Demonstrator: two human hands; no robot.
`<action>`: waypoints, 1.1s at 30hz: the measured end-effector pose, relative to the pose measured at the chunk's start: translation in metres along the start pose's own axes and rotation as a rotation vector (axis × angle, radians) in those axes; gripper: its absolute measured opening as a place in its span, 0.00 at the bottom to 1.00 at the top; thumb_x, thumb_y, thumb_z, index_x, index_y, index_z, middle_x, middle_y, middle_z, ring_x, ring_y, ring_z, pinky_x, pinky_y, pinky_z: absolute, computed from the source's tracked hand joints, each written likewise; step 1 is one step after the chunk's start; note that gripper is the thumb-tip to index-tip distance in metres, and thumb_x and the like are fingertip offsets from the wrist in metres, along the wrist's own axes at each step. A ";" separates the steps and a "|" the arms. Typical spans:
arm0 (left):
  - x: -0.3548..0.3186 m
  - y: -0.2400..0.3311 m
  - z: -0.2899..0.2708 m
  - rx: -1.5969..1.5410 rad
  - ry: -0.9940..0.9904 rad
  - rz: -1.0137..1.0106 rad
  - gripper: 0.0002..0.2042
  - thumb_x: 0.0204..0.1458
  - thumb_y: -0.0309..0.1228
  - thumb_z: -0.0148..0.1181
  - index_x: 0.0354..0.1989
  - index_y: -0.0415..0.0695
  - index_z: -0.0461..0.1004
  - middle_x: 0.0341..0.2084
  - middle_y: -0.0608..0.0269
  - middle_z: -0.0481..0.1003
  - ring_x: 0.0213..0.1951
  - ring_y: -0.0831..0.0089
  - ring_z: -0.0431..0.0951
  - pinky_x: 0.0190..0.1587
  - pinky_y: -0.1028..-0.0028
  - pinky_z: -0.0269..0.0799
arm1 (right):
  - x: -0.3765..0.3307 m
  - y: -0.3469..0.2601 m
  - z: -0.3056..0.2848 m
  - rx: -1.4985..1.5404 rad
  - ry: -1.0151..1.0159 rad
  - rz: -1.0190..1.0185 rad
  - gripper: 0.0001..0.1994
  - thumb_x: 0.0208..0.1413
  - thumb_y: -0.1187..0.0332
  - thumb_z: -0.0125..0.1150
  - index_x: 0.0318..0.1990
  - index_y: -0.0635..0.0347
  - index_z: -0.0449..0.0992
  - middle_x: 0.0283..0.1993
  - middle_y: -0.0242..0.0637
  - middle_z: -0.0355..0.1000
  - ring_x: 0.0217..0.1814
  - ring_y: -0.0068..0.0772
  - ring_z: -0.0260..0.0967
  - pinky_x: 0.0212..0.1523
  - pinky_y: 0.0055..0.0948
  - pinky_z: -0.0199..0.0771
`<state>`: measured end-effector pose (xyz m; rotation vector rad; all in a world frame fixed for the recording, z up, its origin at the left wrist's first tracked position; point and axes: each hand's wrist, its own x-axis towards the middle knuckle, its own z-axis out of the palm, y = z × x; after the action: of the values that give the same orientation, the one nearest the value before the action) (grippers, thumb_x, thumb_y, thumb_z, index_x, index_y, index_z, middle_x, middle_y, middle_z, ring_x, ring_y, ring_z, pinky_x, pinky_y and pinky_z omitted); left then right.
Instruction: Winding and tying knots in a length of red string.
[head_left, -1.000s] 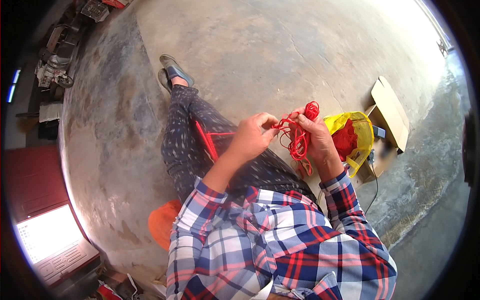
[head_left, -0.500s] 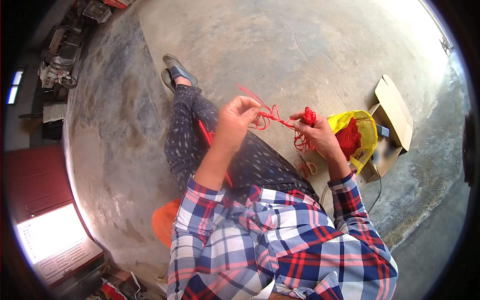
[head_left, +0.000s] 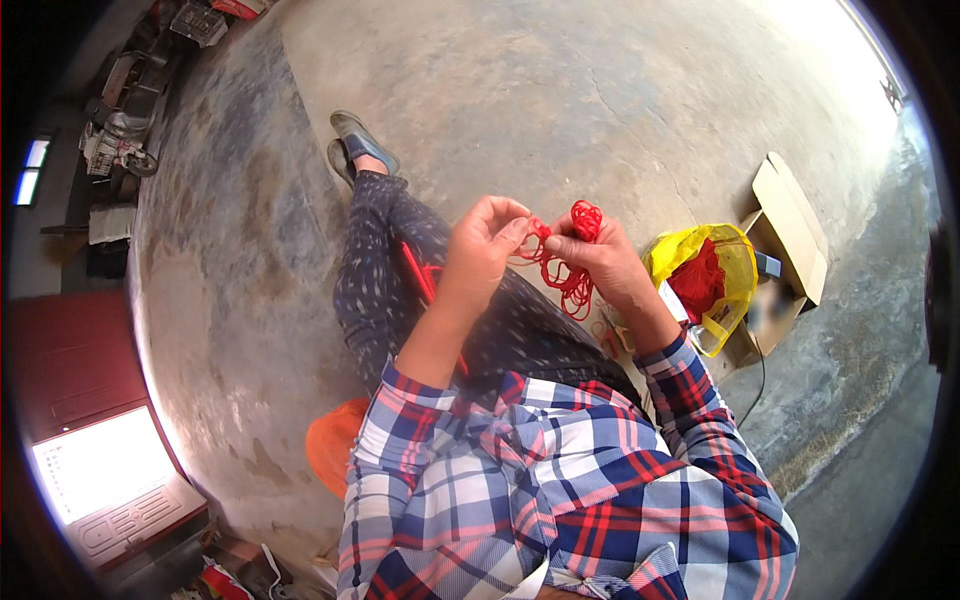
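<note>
Head view: left grip and right grip pinch red cord. Seems light, soft; best held by its bundle, two o'clock

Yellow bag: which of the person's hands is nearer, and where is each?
Right. The right hand is left of the yellow bag; the left hand is farther left, beyond the right.

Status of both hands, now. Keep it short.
Left hand: closed, fingers pinching a strand of the red cord.
Right hand: closed, holding the looped bundle of the same cord.
</note>
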<state>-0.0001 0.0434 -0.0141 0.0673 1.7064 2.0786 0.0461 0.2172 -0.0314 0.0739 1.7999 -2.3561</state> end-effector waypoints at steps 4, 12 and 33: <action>-0.006 0.008 0.003 0.061 -0.080 -0.072 0.04 0.53 0.22 0.57 0.37 0.39 0.73 0.32 0.66 0.75 0.33 0.82 0.72 0.39 0.82 0.68 | 0.000 0.005 -0.001 0.129 0.062 0.095 0.05 0.57 0.70 0.61 0.34 0.63 0.78 0.26 0.21 0.69 0.28 0.13 0.62 0.30 0.18 0.63; -0.004 -0.002 0.002 0.270 0.006 -0.002 0.03 0.50 0.22 0.58 0.32 0.38 0.74 0.28 0.71 0.74 0.30 0.86 0.70 0.34 0.83 0.66 | -0.001 0.019 0.007 -0.091 0.050 -0.012 0.08 0.58 0.68 0.59 0.32 0.64 0.76 0.24 0.22 0.66 0.27 0.13 0.60 0.29 0.20 0.63; -0.006 -0.004 -0.019 0.149 -0.050 -0.067 0.01 0.46 0.23 0.54 0.27 0.41 0.70 0.24 0.72 0.70 0.27 0.85 0.65 0.31 0.83 0.60 | 0.013 0.021 0.019 0.066 -0.017 0.075 0.04 0.52 0.73 0.62 0.34 0.62 0.76 0.29 0.25 0.72 0.32 0.15 0.66 0.32 0.19 0.66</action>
<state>0.0009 0.0241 -0.0206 0.1057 1.8050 1.8843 0.0382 0.1923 -0.0476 0.1268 1.6811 -2.3570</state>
